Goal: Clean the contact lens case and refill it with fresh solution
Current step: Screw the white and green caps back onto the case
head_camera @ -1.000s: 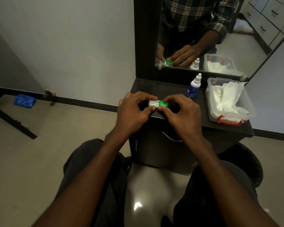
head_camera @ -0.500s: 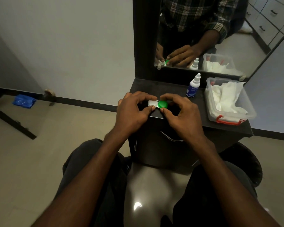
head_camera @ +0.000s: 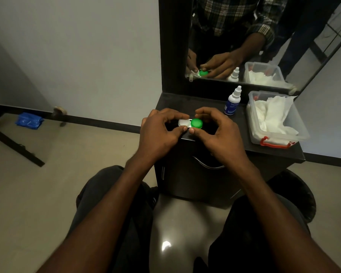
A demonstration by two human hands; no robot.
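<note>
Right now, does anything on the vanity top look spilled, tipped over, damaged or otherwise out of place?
Nothing stands out. The contact lens case sits flat near the front edge of the vanity top, held by the left hand and right hand. The solution bottle stands upright and capped. Tissues sit inside the plastic box. No liquid shows.
</note>
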